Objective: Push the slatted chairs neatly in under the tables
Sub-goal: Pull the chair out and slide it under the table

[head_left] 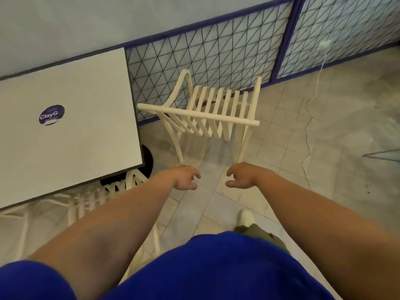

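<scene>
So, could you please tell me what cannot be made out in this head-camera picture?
- The cream slatted chair tucked in: the white square table hides its seat.
- The table's far left side: cut off by the frame edge.
- The purple round sticker: its small print is too blurred to read.
- The person's left foot: hidden behind the blue shirt.

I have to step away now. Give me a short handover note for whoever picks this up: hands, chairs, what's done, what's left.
Left hand and right hand: both empty, fingers loosely curled, reaching forward.
Cream slatted chair stands free beside the white table, near the mesh fence, not tucked in.
Second slatted chair sits partly under the table's near edge.
Left: push the free chair under.
</scene>
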A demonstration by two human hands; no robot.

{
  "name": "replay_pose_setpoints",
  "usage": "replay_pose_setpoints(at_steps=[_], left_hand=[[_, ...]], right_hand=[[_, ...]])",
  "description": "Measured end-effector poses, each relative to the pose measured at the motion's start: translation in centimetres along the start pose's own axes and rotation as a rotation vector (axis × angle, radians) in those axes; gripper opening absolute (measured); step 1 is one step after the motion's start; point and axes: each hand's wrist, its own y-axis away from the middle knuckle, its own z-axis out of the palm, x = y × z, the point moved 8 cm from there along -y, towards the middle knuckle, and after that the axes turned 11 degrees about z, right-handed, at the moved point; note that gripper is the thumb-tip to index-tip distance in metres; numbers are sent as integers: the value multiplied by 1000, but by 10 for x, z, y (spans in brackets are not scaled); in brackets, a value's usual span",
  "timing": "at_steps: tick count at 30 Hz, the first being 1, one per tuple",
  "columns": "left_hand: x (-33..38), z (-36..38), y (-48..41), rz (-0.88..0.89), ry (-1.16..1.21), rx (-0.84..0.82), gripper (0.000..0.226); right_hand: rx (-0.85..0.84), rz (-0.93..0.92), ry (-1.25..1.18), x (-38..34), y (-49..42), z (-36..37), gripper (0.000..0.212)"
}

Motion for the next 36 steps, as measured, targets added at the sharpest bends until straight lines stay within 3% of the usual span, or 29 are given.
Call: replay_pose_setpoints(at_steps=[4, 8, 12, 16, 26, 36], left_hand=[[-2, -48, -15, -66, 68, 85, 51], [-5, -105, -25, -90, 96, 198, 52], [-18, -164, -35, -103, 23, 289, 52], [-46, -211, -55, -91, -40, 340, 52], [-130, -235, -131, 32, -150, 65, 64], [-184, -233, -166, 81, -145, -130, 65]], right_hand=[[0, -92, 57, 3, -28, -56, 58], [114, -157, 16, 4, -51, -121, 51], [246, -154, -53, 6, -75, -166, 46], [262, -116, -86, 4, -106, -189, 50], [87, 131, -141, -1, -176, -173, 67], [-21, 273, -128, -1, -206, -161, 59]])
